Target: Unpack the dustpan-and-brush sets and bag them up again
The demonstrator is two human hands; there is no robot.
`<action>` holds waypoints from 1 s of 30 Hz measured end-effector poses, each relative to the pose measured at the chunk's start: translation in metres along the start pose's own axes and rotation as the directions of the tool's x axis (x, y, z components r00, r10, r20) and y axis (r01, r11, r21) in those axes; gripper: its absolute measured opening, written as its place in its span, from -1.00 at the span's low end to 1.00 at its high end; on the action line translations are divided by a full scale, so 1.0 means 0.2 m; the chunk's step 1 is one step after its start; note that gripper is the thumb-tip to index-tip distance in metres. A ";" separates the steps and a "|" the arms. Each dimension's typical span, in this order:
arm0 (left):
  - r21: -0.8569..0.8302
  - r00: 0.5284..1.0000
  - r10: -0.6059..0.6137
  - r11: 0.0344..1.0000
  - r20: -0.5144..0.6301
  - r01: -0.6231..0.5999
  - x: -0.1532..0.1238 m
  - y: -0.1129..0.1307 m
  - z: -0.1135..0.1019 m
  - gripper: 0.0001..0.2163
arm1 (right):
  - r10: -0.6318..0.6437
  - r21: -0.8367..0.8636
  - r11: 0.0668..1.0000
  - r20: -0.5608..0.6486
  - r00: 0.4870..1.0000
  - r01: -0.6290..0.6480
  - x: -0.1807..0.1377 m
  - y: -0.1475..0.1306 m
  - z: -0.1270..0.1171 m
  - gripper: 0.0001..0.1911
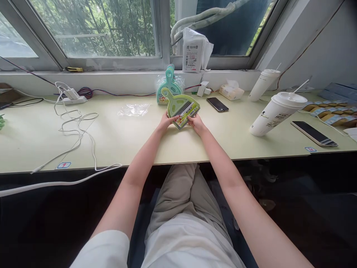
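Place: we take this for an office or small packing workroom, not a home kitchen or shop floor.
Desk: we see a long pale desk running under a wide window.
Power: a power strip with white cables lies on it.
Stock: a stack of wrapped dustpans and a labelled parcel sit by the sill.
Personal items: two phones, two takeaway cups and tissues.

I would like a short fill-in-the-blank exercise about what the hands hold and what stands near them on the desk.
1. Both hands hold a small ____ dustpan set.
2. The left hand grips its ____ edge.
3. A dark ____ lies flat just behind the right hand.

Missing words: green; left; phone
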State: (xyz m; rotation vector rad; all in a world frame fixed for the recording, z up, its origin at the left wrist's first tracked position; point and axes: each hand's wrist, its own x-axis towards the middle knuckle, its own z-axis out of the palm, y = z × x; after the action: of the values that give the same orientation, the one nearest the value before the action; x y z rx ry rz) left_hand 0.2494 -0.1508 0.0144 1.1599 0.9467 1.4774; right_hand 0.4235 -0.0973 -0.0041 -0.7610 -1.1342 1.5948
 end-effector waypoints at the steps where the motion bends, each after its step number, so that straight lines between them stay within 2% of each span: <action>1: 0.002 1.000 -0.002 1.000 -0.002 0.002 0.00 0.00 0.00 -0.29 | 0.000 0.008 1.000 -0.002 1.000 0.000 0.00 0.00 0.00 -0.55; 10: 0.031 1.000 -0.014 0.999 0.014 0.014 0.02 -0.01 0.00 -0.29 | 0.022 -0.017 1.000 -0.048 0.999 -0.023 0.01 0.00 0.00 -0.55; 18: 0.026 0.999 0.022 0.999 0.035 -0.023 0.03 -0.03 -0.01 -0.25 | -0.018 -0.047 0.999 -0.047 0.999 0.016 0.04 0.03 -0.02 -0.62; 23: 0.020 0.999 0.039 0.999 0.026 -0.040 0.03 -0.03 -0.01 -0.29 | -0.004 -0.040 0.999 -0.050 0.999 0.002 0.03 0.02 0.00 -0.62; 30: 0.042 0.998 -0.058 0.997 -0.004 0.058 0.00 0.02 -0.03 -0.31 | -0.021 -0.050 0.999 -0.041 0.999 0.019 -0.03 0.01 0.02 -0.63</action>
State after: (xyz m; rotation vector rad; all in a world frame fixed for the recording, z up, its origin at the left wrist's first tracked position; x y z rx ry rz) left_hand 0.2433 -0.1512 0.0174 1.1518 1.0090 1.4192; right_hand 0.4206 -0.1036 -0.0044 -0.8091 -1.1522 1.5323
